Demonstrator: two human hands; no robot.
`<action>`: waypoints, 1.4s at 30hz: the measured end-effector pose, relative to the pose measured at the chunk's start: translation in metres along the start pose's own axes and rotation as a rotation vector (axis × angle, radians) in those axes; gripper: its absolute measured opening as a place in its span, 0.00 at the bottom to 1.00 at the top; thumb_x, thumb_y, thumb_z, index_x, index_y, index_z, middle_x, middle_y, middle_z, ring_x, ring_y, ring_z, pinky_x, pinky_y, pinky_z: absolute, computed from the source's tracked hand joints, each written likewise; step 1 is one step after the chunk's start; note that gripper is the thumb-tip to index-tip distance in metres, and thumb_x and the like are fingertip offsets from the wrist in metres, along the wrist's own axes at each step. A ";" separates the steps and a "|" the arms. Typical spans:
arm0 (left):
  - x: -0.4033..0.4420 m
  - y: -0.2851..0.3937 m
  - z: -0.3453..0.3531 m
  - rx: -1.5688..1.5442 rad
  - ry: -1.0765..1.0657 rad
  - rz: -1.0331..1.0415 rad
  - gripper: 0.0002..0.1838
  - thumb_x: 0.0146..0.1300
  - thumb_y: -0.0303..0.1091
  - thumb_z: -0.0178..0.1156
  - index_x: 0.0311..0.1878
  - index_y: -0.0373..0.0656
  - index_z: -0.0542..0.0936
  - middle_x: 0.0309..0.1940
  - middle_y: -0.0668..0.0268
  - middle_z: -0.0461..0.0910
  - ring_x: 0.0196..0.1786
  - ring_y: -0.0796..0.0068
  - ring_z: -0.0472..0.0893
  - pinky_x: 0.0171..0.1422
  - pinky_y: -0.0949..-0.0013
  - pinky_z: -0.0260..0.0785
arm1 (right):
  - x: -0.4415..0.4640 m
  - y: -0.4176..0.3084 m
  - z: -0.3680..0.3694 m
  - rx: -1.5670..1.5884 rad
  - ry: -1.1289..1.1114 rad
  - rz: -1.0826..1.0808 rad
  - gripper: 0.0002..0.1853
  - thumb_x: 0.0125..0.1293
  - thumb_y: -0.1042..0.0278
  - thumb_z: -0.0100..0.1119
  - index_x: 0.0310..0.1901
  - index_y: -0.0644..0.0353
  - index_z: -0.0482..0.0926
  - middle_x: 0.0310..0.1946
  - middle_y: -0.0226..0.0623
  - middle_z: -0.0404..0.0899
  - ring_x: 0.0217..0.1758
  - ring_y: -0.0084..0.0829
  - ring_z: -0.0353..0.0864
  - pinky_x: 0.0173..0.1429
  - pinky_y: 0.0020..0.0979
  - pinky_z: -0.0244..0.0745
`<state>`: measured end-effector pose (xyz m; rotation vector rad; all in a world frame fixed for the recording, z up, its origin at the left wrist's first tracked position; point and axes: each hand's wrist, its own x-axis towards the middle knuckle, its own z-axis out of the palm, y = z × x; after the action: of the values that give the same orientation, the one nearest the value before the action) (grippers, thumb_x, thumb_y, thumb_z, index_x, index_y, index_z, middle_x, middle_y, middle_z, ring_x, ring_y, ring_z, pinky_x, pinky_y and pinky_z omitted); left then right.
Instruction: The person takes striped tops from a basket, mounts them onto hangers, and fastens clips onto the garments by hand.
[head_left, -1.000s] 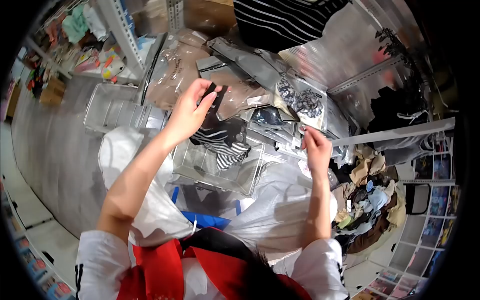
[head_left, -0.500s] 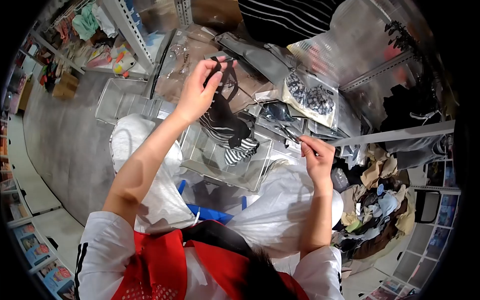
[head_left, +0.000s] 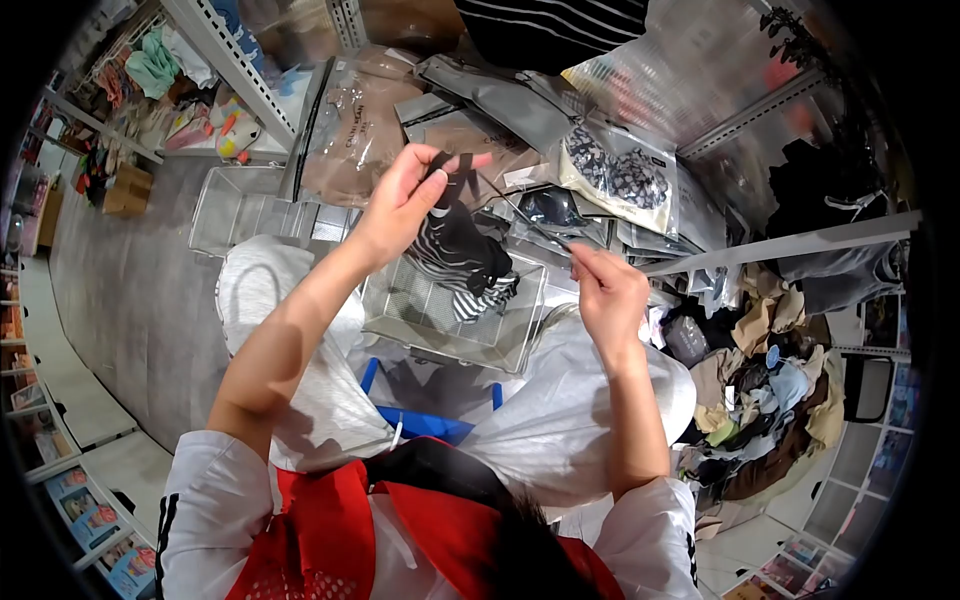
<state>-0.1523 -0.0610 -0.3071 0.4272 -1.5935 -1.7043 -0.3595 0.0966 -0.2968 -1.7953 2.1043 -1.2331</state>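
Note:
My left hand [head_left: 398,212] is closed on the black straps of a black-and-white striped garment [head_left: 455,250], which hangs down over a clear basket [head_left: 440,335] between my knees. Finger and thumb of my right hand [head_left: 608,292] pinch one end of a thin dark strip [head_left: 525,217]. This strip slants up to the left towards the straps by my left fingertips. Whether it is a strap or a stiff rod I cannot tell. Behind my hands lie clear-bagged garments, among them a pale brown one [head_left: 355,125] and a floral one [head_left: 625,180].
A second clear basket [head_left: 235,210] stands to the left on the grey floor [head_left: 130,310]. A white shelf bar [head_left: 790,245] crosses at the right, above a heap of loose clothes [head_left: 760,400]. Something blue [head_left: 425,425] shows between my legs.
My right hand has moved left, and the thin dark strip now spans towards my left hand. My left hand and the straps sit slightly lower in view. The view has shifted a little.

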 end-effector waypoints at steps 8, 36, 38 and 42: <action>0.007 0.011 -0.011 -0.008 0.302 -0.015 0.06 0.66 0.32 0.46 0.41 0.40 0.65 0.43 0.57 0.78 0.35 0.83 0.75 0.39 0.80 0.68 | 0.009 0.015 -0.007 0.166 0.179 0.153 0.06 0.52 0.80 0.56 0.33 0.64 0.81 0.18 0.35 0.77 0.18 0.22 0.73 0.23 0.22 0.65; 0.004 0.024 -0.017 0.868 0.261 0.367 0.11 0.48 0.26 0.62 0.38 0.40 0.78 0.40 0.64 0.77 0.43 0.70 0.76 0.49 0.72 0.64 | 0.013 0.015 -0.006 0.825 -0.185 0.482 0.06 0.57 0.77 0.55 0.34 0.68 0.80 0.17 0.31 0.73 0.18 0.16 0.66 0.22 0.16 0.57; 0.003 0.026 -0.020 0.796 0.312 0.278 0.13 0.48 0.26 0.62 0.40 0.41 0.78 0.43 0.65 0.77 0.43 0.73 0.76 0.47 0.73 0.64 | 0.014 0.021 -0.010 0.839 -0.187 0.476 0.06 0.57 0.77 0.55 0.34 0.68 0.79 0.17 0.31 0.73 0.18 0.15 0.65 0.21 0.16 0.54; 0.003 0.024 -0.023 0.902 0.335 0.344 0.12 0.47 0.25 0.63 0.38 0.42 0.79 0.40 0.66 0.77 0.41 0.73 0.76 0.45 0.73 0.66 | 0.014 0.020 -0.011 0.798 -0.197 0.477 0.06 0.57 0.76 0.55 0.34 0.68 0.80 0.16 0.30 0.72 0.17 0.15 0.64 0.20 0.16 0.51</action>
<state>-0.1317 -0.0777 -0.2868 0.7665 -1.9595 -0.5490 -0.3855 0.0897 -0.2967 -0.9546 1.4702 -1.3900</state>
